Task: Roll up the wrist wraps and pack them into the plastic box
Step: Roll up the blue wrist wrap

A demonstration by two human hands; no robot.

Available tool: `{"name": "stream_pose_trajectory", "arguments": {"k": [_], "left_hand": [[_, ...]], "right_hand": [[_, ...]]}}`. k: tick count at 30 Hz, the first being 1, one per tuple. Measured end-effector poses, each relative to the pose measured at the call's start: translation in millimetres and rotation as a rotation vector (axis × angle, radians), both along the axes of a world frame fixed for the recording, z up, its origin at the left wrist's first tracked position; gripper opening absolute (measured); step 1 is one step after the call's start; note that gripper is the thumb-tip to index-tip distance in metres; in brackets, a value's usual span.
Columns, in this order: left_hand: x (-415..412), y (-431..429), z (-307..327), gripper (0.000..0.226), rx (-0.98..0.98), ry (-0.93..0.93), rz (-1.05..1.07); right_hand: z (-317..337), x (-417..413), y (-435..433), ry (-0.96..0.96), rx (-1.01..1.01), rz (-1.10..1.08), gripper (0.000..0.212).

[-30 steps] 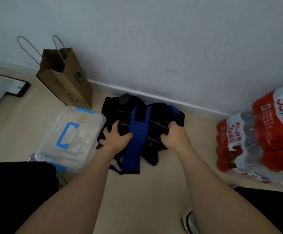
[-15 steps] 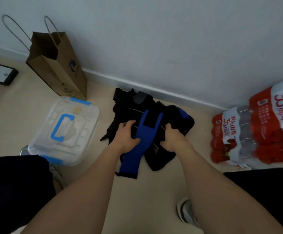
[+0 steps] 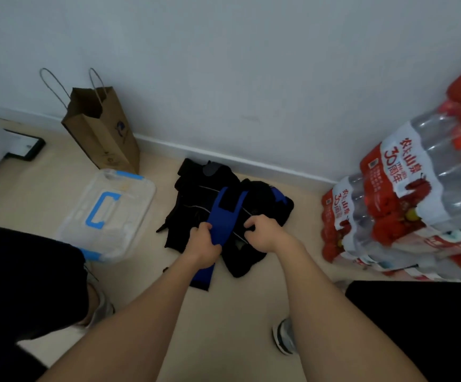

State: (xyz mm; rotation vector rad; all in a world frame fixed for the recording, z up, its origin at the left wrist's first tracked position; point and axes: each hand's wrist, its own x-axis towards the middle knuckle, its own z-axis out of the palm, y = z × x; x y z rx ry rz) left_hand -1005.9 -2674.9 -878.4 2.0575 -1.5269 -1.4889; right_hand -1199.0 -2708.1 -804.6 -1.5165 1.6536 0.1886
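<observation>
A heap of black wrist wraps [image 3: 196,194] lies on the floor against the wall. Across its top runs a blue wrap [image 3: 225,213] with a black patch at its far end. My left hand [image 3: 203,245] grips the blue wrap around its middle. My right hand [image 3: 262,232] sits just right of it with curled fingers pinching a black wrap with a thin white stripe. The clear plastic box [image 3: 110,216], lid on with a blue handle and blue clips, stands left of the heap.
A brown paper bag [image 3: 102,133] stands against the wall behind the box. Shrink-wrapped packs of water bottles [image 3: 405,205] are stacked at the right. My shoes [image 3: 284,337] and dark-clothed knees frame the bare floor in front.
Both hands have drawn back toward me across the heap. My left hand now closes around the blue wrap's middle, and my right hand's fingers have curled onto the black wrap.
</observation>
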Motion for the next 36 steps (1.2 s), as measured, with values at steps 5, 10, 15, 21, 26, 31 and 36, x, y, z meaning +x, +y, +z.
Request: {"name": "stream_pose_trajectory", "arguments": {"k": [5, 10, 15, 21, 26, 31, 36], "left_hand": [[2, 26, -11, 0.079, 0.095, -0.057, 0.017], [4, 44, -28, 0.063, 0.157, -0.108, 0.096], [7, 33, -30, 0.023, 0.119, -0.073, 0.113], [0, 14, 1, 0.009, 0.209, 0.360, 0.207], [13, 1, 49, 0.031, 0.279, 0.712, 0.069], [22, 9, 67, 0.034, 0.373, 0.604, -0.108], [26, 22, 71, 0.031, 0.400, 0.244, -0.232]], "right_hand": [[-6, -3, 39, 0.128, 0.086, 0.175, 0.034], [-24, 10, 67, 0.173, 0.197, 0.361, 0.045], [-24, 10, 57, 0.144, 0.165, 0.343, 0.040], [-19, -8, 29, -0.109, 0.151, -0.128, 0.032], [-8, -5, 11, -0.656, 0.215, -0.745, 0.042], [4, -2, 1, -1.019, 0.113, -1.067, 0.030], [5, 2, -7, -1.066, 0.105, -1.103, 0.025]]}}
